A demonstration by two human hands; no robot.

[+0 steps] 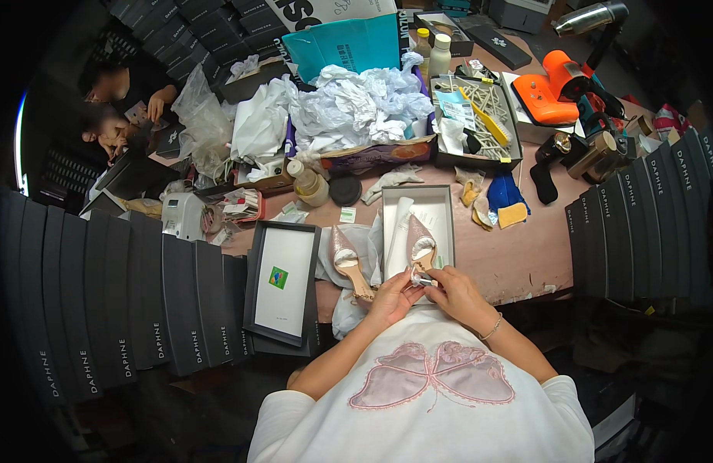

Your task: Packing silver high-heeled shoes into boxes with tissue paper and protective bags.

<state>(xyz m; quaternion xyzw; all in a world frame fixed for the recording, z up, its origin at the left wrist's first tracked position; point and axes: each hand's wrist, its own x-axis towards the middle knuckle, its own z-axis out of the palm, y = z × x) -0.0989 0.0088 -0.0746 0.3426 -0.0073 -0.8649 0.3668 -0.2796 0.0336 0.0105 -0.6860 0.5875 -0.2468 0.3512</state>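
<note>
Two pale pink pointed shoes with white stuffing in the toes lie in front of me. The left shoe (345,258) rests on white tissue (359,238) beside an open shoe box (451,202); the right shoe (420,235) lies over that box, its heel end toward me. At that heel end, my left hand (395,299) and my right hand (457,297) meet with fingers closed. Between the fingertips shows a small whitish and silvery piece (425,282), too small to name. A white roll of paper (399,231) lies inside the box, left of the right shoe.
A dark box lid (282,282) with a white inside lies left. Dark shoe boxes stand in rows at left (144,289) and right (657,220). Behind are crumpled paper (356,108), a tool tray (476,116), a bottle (308,185) and an orange device (553,92). People sit far left.
</note>
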